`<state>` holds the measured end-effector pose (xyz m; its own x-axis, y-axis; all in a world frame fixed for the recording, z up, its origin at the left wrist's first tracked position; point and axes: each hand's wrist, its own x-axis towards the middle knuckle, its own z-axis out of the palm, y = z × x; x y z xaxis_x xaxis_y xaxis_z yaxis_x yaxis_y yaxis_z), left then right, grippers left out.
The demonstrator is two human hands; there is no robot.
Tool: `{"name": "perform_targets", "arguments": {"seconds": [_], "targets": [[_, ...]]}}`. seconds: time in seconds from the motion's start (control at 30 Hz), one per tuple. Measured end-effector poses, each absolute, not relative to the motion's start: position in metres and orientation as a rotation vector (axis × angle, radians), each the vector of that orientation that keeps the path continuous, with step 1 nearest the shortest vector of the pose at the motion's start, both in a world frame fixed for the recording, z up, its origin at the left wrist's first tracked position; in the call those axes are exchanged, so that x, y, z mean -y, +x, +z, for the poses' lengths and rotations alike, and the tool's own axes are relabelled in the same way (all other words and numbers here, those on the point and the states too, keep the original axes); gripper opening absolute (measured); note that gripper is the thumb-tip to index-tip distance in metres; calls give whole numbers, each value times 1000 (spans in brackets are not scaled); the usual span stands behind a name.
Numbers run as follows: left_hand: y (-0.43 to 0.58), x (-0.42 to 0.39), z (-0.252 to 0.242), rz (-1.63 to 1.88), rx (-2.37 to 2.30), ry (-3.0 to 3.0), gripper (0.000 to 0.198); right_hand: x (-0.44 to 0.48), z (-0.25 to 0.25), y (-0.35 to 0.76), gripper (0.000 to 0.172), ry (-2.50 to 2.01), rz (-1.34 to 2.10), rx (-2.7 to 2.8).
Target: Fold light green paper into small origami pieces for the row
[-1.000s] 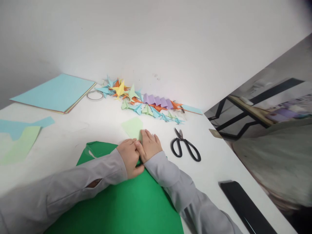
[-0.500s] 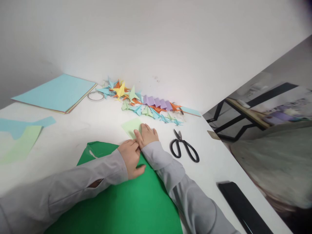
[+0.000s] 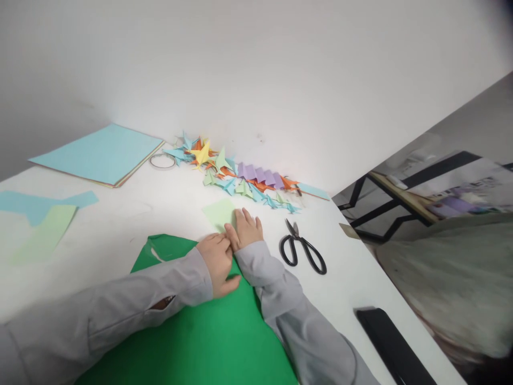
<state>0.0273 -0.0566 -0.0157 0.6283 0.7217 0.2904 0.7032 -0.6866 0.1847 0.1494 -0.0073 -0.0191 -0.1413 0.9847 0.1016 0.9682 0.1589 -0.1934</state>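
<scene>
A small pale green paper square [image 3: 218, 212] lies on the white table [image 3: 120, 224], just beyond a large dark green sheet [image 3: 208, 331]. My right hand [image 3: 246, 230] lies flat on the pale paper's near right part, fingers stretched out and pressed on it. My left hand [image 3: 218, 262] sits right beside it, fingers bent, fingertips against the pale paper's near edge and thumb resting on the dark green sheet. Both arms wear grey sleeves.
Black scissors [image 3: 302, 251] lie right of my hands. A row of coloured folded paper figures [image 3: 236, 174] runs along the wall, with a tape ring [image 3: 162, 160] and a stack of blue sheets [image 3: 100, 155] to their left. Paper offcuts [image 3: 44, 224] lie far left; a black flat object [image 3: 390, 347] sits near right.
My right hand has slid a little forward over the pale green paper, and the left hand has stayed beside it. The view has shifted slightly.
</scene>
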Motion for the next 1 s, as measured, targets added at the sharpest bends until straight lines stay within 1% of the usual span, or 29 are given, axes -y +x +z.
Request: {"name": "perform_targets", "arguments": {"seconds": [0.13, 0.3, 0.37, 0.6, 0.7, 0.87, 1.0], "targets": [[27, 57, -15, 517, -1225, 2795, 56, 34, -26, 157, 54, -1832, 71, 2275], [24, 57, -14, 514, -1170, 2827, 48, 52, -33, 169, 59, -1688, 66, 2368], [24, 57, -14, 511, -1162, 2834, 47, 50, -31, 168, 58, -1709, 66, 2376], [28, 57, -17, 496, -1244, 2812, 55, 23, -16, 154, 54, -1908, 144, 2333], [28, 56, -18, 489, -1221, 2837, 55, 11, -14, 149, 55, -1982, 153, 2301], [26, 56, -16, 515, -1179, 2814, 51, -7, -12, 145, 58, -2057, 176, 2233], [25, 57, -14, 510, -1185, 2800, 49, -12, -13, 147, 57, -2002, 205, 2222]]}}
